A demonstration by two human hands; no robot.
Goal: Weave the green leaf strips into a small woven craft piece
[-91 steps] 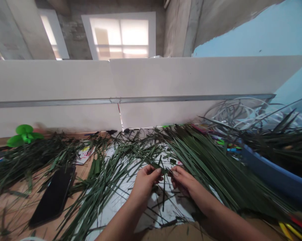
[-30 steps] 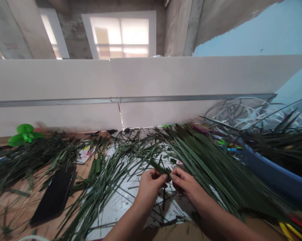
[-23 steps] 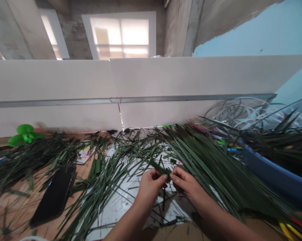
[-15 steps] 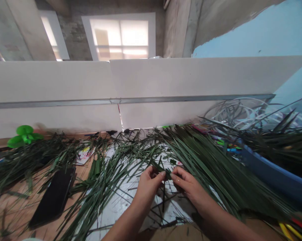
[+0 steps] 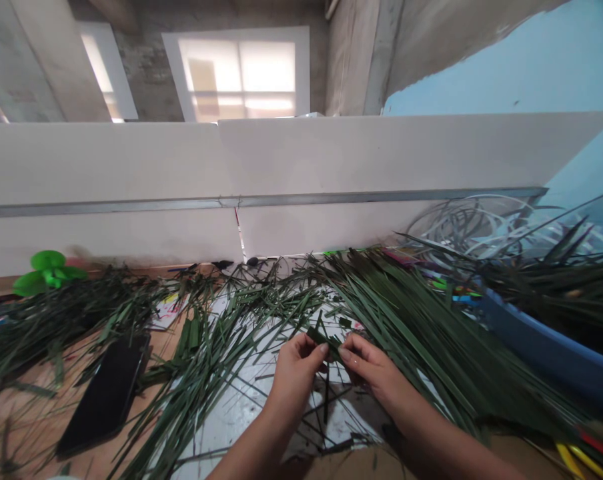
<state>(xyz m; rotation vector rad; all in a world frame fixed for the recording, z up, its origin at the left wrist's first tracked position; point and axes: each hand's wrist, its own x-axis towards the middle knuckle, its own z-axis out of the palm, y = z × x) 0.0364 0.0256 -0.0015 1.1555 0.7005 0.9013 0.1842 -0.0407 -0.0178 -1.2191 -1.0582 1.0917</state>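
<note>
My left hand (image 5: 295, 373) and my right hand (image 5: 370, 369) meet over the middle of the table, fingertips almost touching. Both pinch one narrow dark green leaf strip (image 5: 326, 338) that sticks up and back to the left from between the fingers. A thin dark sliver hangs down below the pinch. Under the hands lies a white sheet (image 5: 241, 413) strewn with leaf slivers. A thick fan of long green leaf strips (image 5: 421, 327) lies just right of my right hand.
More loose leaf strips (image 5: 81, 313) cover the wooden table (image 5: 31, 427) on the left. A black phone (image 5: 104, 393) lies at left. A green plastic piece (image 5: 46, 270) sits far left. A blue tub (image 5: 546, 347) with leaves stands right; white partition boards (image 5: 301, 187) close the back.
Both hands stay together in the same spot on the strip; the fingers have shifted slightly along it and the strip's free end has tipped a little. The view has barely moved.
</note>
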